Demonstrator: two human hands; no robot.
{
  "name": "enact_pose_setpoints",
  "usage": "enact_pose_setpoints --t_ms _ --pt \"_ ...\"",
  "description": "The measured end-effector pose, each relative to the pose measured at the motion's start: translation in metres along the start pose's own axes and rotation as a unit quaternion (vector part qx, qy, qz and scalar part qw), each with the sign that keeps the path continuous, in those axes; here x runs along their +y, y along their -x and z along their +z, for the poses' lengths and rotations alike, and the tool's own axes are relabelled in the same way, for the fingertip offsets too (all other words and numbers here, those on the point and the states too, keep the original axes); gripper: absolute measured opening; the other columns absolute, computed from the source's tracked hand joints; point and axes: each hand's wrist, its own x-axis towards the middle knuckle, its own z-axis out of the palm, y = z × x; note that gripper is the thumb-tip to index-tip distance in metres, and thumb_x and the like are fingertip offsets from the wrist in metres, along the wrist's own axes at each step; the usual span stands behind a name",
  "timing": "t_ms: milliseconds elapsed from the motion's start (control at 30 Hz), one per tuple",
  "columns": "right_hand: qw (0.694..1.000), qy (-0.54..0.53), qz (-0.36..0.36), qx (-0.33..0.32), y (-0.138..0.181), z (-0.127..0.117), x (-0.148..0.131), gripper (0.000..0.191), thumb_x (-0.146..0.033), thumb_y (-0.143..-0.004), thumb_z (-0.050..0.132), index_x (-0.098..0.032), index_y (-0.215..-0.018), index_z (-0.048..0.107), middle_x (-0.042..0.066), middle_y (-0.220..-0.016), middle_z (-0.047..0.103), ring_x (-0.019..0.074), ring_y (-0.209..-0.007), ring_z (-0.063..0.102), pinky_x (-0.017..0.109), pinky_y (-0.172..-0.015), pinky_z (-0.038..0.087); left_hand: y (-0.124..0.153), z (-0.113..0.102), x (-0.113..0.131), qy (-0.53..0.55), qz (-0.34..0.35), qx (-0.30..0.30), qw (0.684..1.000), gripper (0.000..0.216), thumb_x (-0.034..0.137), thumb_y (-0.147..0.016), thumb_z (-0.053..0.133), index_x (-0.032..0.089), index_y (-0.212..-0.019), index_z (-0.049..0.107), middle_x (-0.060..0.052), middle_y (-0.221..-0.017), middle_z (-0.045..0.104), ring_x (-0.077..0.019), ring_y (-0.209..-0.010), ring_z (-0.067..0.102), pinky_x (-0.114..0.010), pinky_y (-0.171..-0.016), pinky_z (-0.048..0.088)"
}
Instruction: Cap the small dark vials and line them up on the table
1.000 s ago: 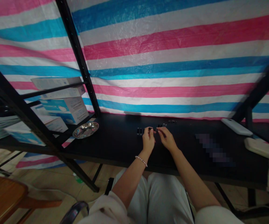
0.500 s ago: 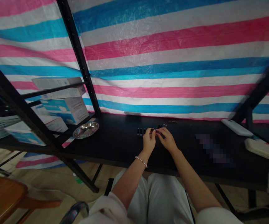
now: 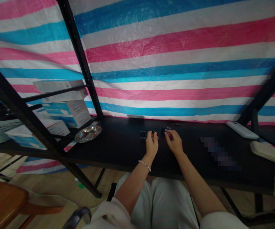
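Note:
My left hand (image 3: 152, 144) is closed above the black table, with a small dark piece (image 3: 153, 131) pinched between thumb and fingers. Two small black cylinders (image 3: 142, 135) stand side by side just left of it. My right hand (image 3: 175, 142) is a short way to the right, its thumb and forefinger drawn together at a few tiny clear pieces (image 3: 168, 128). Whatever lies between those fingertips is too small to make out. Another small black piece (image 3: 162, 130) shows beside the right fingertips.
The black table (image 3: 118, 149) runs along a striped plastic sheet (image 3: 175, 92). A shiny metal dish (image 3: 88, 133) sits at left, near stacked boxes (image 3: 68, 111) and a black rack post (image 3: 80, 57). More tiny parts (image 3: 176, 124) lie behind. A white device (image 3: 242, 130) rests at right.
My right hand has parted from the left and moved right to the tiny clear pieces. The left hand keeps its place with the dark piece. Fewer black cylinders show beside it.

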Motion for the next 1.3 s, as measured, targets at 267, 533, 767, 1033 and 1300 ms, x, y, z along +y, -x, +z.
enact_pose_setpoints --t_ms 267,533,767,1033,1300 --pt "0.959 0.015 0.269 0.092 -0.004 -0.002 0.039 0.033 -0.041 -0.078 0.048 -0.014 -0.092 0.060 0.009 -0.081 0.066 0.0182 -0.072 0.060 0.030 -0.070 0.046 0.001 0.007 -0.008 -0.047 0.017 -0.081 0.995 0.027 0.042 -0.082 0.047 0.016 -0.079 0.051 0.002 -0.059 0.051 -0.0069 -0.051 0.049 -0.017 -0.049 0.037" --pt "0.949 0.082 0.294 -0.083 -0.003 0.011 0.067 0.024 -0.034 -0.077 0.050 -0.018 -0.089 0.063 0.008 -0.089 0.068 0.0204 -0.085 0.062 0.031 -0.077 0.044 0.002 0.006 -0.009 -0.093 0.021 -0.115 0.989 0.031 0.045 -0.082 0.046 0.016 -0.072 0.051 0.004 -0.051 0.048 -0.0068 -0.046 0.044 -0.018 -0.047 0.032" --pt "0.944 0.129 0.278 -0.121 -0.007 0.013 0.065 0.023 -0.035 -0.076 0.052 -0.020 -0.088 0.064 0.005 -0.088 0.068 0.0202 -0.083 0.061 0.031 -0.073 0.042 0.000 0.005 -0.011 -0.099 0.013 -0.110 0.989 0.029 0.044 -0.082 0.046 0.017 -0.077 0.052 0.004 -0.052 0.050 -0.0072 -0.046 0.045 -0.018 -0.048 0.033" --pt "0.939 0.146 0.277 -0.142 -0.006 0.015 0.068 0.022 -0.035 -0.075 0.053 -0.020 -0.088 0.064 0.004 -0.085 0.067 0.0200 -0.083 0.060 0.032 -0.071 0.040 0.000 0.007 -0.013 -0.113 -0.002 -0.116 0.987 0.025 0.040 -0.082 0.048 0.016 -0.078 0.055 0.004 -0.053 0.051 -0.0078 -0.048 0.047 -0.019 -0.051 0.036" --pt "0.947 0.147 0.273 -0.083 -0.004 0.010 0.056 0.041 -0.034 -0.073 0.052 -0.017 -0.111 0.052 0.007 -0.095 0.062 0.0242 -0.094 0.055 0.037 -0.076 0.039 -0.016 0.022 -0.009 -0.208 -0.075 -0.105 0.970 0.012 0.022 -0.073 0.058 0.015 -0.082 0.059 -0.002 -0.066 0.061 -0.0130 -0.063 0.057 -0.025 -0.063 0.044"
